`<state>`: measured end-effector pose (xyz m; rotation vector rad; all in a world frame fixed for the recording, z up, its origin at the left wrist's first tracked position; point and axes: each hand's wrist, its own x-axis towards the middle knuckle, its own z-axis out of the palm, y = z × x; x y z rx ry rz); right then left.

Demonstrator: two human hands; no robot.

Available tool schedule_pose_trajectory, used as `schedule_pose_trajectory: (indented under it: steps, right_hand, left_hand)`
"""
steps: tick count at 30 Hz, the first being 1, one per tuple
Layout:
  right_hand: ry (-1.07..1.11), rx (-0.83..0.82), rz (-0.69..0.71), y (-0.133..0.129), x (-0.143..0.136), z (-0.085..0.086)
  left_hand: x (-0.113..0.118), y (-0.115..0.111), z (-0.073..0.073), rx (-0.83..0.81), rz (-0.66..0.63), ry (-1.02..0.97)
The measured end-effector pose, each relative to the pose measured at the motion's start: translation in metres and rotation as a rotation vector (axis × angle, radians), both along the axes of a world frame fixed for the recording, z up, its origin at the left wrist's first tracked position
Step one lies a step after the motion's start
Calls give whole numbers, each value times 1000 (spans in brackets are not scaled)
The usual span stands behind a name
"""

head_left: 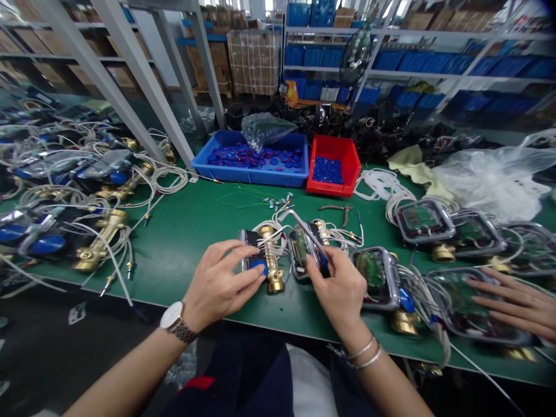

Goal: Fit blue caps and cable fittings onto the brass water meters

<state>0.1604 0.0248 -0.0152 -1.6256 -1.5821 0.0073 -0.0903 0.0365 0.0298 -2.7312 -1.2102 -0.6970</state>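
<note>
My left hand [228, 275] curls over a brass-bodied meter [273, 260] on the bench, its fingertips on the blue round disc [259, 266] at the meter's side. My right hand [341, 284] pinches the grey-rimmed cover [306, 229], which stands tilted over a second meter. Inside that meter's housing a green circuit board [299, 246] shows. Pale coiled cables lie behind both meters. Just right of my right hand rests another meter with a clear-fronted housing [373, 275] and a blue disc.
Behind are a blue tray [252, 175] of blue discs, a red bin [333, 186] of small blue parts, and pliers [343, 211]. Meters with cables crowd the left [47, 243]. A co-worker's hand [516, 298] lies over a meter at right. Grey posts [150, 81] rise behind the bench.
</note>
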Motion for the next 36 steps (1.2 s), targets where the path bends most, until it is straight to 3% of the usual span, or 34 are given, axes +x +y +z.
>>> schedule_pose_trajectory:
  steps: [2,4,10,14,18,26,36]
  right_hand:
    - [32,-20,-29,7,5,0]
    - [134,-66,-3,8,11,2]
    - [514,-272,306,-24,17,13]
    - [529,-410,477,-47,7,5]
    - [446,-465,611,-51,-4,-6]
    - [447,-476,589,-48,-11,-12]
    - [486,-394,617,-49,-22,-12]
  left_hand:
    - [0,1,-3,0,-1,-14]
    - [4,1,-6,-56,76,-111]
    - [26,-7,-22,-345,338,-428]
    - [31,-11,-34,-368,328,-585]
    - [29,-12,-37,-347,288,-586]
    - [39,-9,-36,-378,382,-652]
    - [33,-7,-39,-469,308,-713]
